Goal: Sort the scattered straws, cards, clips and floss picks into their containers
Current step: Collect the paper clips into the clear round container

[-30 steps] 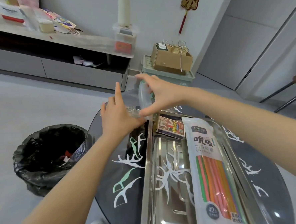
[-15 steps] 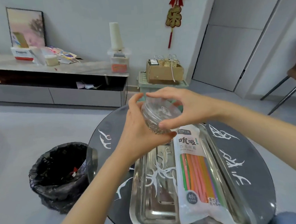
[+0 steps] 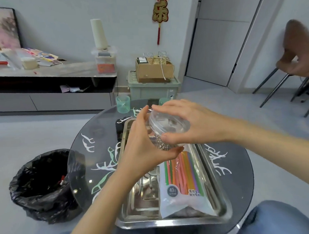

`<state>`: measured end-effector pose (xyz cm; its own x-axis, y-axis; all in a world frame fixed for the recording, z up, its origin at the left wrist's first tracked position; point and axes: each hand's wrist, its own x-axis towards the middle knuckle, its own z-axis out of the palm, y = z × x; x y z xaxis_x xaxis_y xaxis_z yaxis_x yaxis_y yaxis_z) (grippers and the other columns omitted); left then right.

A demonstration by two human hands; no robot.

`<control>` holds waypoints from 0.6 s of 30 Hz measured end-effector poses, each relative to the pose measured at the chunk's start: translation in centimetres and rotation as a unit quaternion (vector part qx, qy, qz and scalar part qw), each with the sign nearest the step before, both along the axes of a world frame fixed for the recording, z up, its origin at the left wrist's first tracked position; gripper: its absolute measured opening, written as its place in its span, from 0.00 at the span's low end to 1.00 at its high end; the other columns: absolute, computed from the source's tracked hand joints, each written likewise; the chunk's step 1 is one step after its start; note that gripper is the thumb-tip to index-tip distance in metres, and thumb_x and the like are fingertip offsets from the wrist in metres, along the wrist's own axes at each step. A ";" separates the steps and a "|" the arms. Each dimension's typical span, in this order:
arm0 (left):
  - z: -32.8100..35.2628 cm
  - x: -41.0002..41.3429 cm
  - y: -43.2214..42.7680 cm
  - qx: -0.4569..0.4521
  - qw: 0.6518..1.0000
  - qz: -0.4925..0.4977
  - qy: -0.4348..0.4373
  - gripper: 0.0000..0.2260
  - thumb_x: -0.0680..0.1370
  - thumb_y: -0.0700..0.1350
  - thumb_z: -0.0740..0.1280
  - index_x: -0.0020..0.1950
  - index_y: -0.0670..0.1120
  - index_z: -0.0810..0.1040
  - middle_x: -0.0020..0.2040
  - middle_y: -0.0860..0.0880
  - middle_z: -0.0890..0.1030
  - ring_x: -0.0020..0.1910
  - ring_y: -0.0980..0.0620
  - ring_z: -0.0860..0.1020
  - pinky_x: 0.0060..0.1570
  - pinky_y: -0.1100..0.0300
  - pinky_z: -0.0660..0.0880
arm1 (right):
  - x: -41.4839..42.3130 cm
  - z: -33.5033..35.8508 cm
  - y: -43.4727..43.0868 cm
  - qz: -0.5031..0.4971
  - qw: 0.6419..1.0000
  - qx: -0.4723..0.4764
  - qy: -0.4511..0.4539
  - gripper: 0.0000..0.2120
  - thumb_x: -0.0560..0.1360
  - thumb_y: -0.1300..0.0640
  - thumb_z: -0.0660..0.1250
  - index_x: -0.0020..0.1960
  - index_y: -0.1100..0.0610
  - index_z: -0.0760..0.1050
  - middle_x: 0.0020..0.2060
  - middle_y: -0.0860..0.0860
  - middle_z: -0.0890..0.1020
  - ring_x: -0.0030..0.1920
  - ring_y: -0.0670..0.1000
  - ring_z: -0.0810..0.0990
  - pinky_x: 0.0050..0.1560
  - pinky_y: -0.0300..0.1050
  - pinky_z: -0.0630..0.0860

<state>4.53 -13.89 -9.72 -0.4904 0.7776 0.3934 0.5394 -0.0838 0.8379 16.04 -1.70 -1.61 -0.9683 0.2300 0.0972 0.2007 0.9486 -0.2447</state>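
Lifted nearer, clip jar (image 3: 163, 143) is gripped by left hand (image 3: 143, 150), right hand (image 3: 194, 123) grasping its lid (image 3: 168, 124); floss picks (image 3: 106, 166) lie unsorted.

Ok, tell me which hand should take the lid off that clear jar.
Right. The right hand spans the lid from above, thumb and fingers on its rim; the left hand cups the clear jar from below, so it is better used to steady it.

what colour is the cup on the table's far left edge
Translucent teal-green cup, best seen in the head view.
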 end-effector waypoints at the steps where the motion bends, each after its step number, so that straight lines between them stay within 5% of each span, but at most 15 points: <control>1: 0.0 0.1 0.2 -0.003 1.000 -0.001 0.004 0.53 0.56 0.59 0.78 0.75 0.58 0.52 0.66 0.56 0.71 0.60 0.59 0.74 0.53 0.75 0.70 | 0.1 -0.5 -0.2 -0.020 0.999 0.028 0.003 0.39 0.70 0.28 0.57 0.75 0.43 0.54 0.65 0.42 0.68 0.65 0.43 0.63 0.67 0.46 0.64; 3: 0.0 0.1 0.2 -0.007 1.000 -0.008 0.020 0.55 0.56 0.59 0.77 0.77 0.57 0.51 0.65 0.58 0.71 0.62 0.60 0.72 0.55 0.77 0.68 | 0.2 -0.9 -0.4 -0.032 0.998 0.055 -0.011 0.43 0.67 0.23 0.49 0.76 0.41 0.45 0.65 0.48 0.67 0.65 0.48 0.66 0.64 0.49 0.68; 6: 0.4 -0.1 0.1 -0.003 1.000 -0.023 0.000 0.55 0.57 0.58 0.78 0.76 0.58 0.51 0.66 0.59 0.70 0.61 0.60 0.73 0.53 0.75 0.70 | 0.3 0.1 0.1 0.011 1.000 0.000 -0.015 0.42 0.66 0.22 0.55 0.71 0.30 0.34 0.68 0.45 0.63 0.63 0.51 0.70 0.58 0.48 0.71; 11: 1.0 -0.5 -0.3 0.022 0.998 -0.056 -0.030 0.48 0.58 0.54 0.78 0.73 0.56 0.58 0.63 0.59 0.75 0.60 0.55 0.76 0.59 0.53 0.75 | -0.4 -0.2 0.1 0.081 0.992 0.092 0.019 0.34 0.72 0.29 0.50 0.74 0.34 0.45 0.63 0.45 0.66 0.58 0.46 0.68 0.55 0.50 0.74; 18: 1.0 -0.6 -0.1 0.033 0.998 0.015 0.059 0.39 0.57 0.49 0.78 0.65 0.55 0.67 0.55 0.58 0.77 0.55 0.55 0.76 0.49 0.64 0.74 | -1.3 -1.7 -1.0 0.019 0.984 0.159 0.071 0.35 0.72 0.28 0.45 0.75 0.38 0.44 0.61 0.50 0.68 0.60 0.49 0.67 0.47 0.47 0.73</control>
<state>3.94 -14.00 -8.73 -0.4602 0.7332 0.5007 0.6377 -0.1194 0.7609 14.73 -2.66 -3.29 -0.9474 0.1289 0.2929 0.1480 0.9880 0.0439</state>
